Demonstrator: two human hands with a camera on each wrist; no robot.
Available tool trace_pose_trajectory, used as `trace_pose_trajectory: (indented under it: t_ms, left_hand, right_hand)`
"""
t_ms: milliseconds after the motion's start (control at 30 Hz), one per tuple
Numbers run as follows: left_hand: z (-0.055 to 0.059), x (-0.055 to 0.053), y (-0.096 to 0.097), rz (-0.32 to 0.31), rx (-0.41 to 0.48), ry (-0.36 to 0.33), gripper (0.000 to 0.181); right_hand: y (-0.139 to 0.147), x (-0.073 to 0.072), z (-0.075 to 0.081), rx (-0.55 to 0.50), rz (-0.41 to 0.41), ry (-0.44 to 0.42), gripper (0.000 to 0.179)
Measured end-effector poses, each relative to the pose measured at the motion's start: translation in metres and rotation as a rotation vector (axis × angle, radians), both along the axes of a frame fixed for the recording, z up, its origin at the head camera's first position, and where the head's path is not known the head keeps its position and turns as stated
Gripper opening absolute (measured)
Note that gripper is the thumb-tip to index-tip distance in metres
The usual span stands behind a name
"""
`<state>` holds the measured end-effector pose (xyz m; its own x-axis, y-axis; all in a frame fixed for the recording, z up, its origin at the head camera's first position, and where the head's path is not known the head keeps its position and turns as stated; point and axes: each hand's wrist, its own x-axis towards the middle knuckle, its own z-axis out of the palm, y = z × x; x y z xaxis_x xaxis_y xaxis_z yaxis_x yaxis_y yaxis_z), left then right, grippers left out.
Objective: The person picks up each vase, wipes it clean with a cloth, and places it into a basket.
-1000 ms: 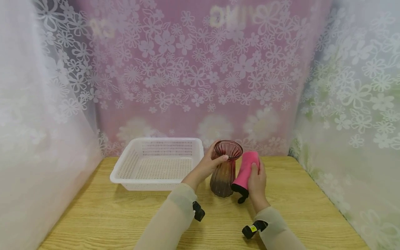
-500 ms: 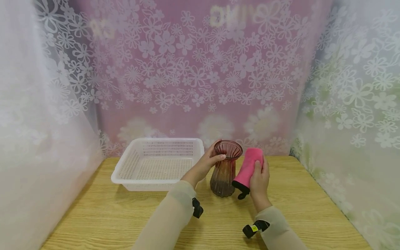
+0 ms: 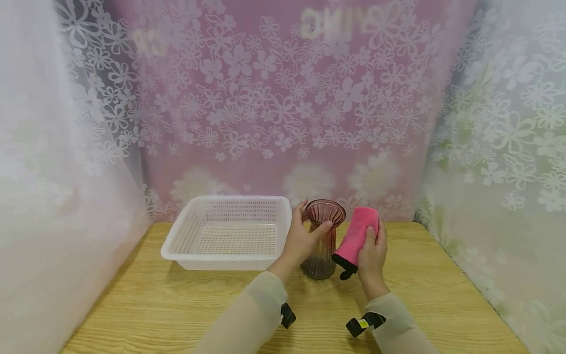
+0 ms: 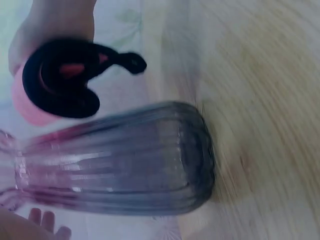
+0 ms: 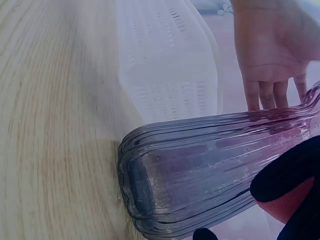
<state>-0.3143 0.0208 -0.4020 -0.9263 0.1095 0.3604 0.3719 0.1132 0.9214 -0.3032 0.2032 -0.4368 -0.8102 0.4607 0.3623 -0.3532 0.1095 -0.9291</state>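
A ribbed glass vase [image 3: 319, 258], pinkish at the flared rim and grey toward the base, stands upright on the table. My left hand [image 3: 302, 243] is at its neck, thumb in front and fingers spread along the left side. Seen from the right wrist, the fingers of that left hand [image 5: 272, 55] are straight and reach the vase's [image 5: 200, 165] far side. Just right of the vase, my right hand [image 3: 373, 255] grips a rolled pink cloth [image 3: 357, 233] with black trim and a loop. The left wrist view shows the cloth's [image 4: 65, 75] curled black edge beside the glass.
A white perforated plastic basket [image 3: 170, 248] stands on the wood-grain table [image 3: 185, 305] left of the vase, close to my left forearm. Flower-patterned curtains [image 3: 283, 98] hang behind and on both sides.
My left hand has loosened and shifted lower around the vase's neck, its fingers spreading. The right hand has drawn the pink cloth slightly up and right. The vase remains standing.
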Motion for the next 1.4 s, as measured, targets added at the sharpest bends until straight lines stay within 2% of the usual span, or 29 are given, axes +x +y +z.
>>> trace_pose_trajectory:
  t_ms: [67,133,267,400,567,800,967,1067,1167,1267,1400]
  left_hand:
    - [0.001,0.004,0.006,0.06,-0.022,-0.007,0.095]
    - [0.0,0.006,0.01,0.091,-0.025,-0.011,0.095]
    - [0.0,0.005,0.01,0.095,-0.03,-0.038,0.093]
    - [0.002,0.003,0.006,0.07,-0.032,-0.052,0.093]
    - [0.005,-0.001,0.0,0.014,-0.027,-0.062,0.089]
    - [0.004,-0.015,-0.01,-0.1,-0.047,-0.119,0.086]
    - [0.01,-0.02,-0.021,-0.212,-0.049,-0.149,0.083]
    - [0.011,-0.02,-0.025,-0.253,-0.037,-0.17,0.083]
    - [0.009,-0.02,-0.026,-0.247,-0.019,-0.153,0.088]
    - [0.006,-0.016,-0.023,-0.211,0.001,-0.108,0.092]
    - [0.004,-0.01,-0.014,-0.145,0.004,-0.068,0.096]
  right_hand:
    - [0.0,0.0,0.0,-0.005,-0.001,-0.002,0.052]
    - [0.001,0.001,0.0,-0.009,0.003,-0.008,0.052]
    - [0.003,0.001,-0.001,-0.003,0.006,-0.014,0.052]
    - [0.003,0.002,0.0,-0.005,-0.009,0.01,0.051]
    - [0.001,0.003,0.003,-0.006,-0.009,0.055,0.051]
    - [-0.001,0.006,0.007,0.007,-0.009,0.09,0.049]
    - [-0.008,0.023,0.023,0.019,0.002,0.109,0.049]
    - [-0.011,0.03,0.03,0.031,0.009,0.11,0.05]
    - [-0.011,0.032,0.032,0.04,0.015,0.098,0.051]
    - [-0.01,0.032,0.031,0.054,0.01,0.087,0.051]
    - [-0.004,0.02,0.017,0.063,-0.004,0.093,0.051]
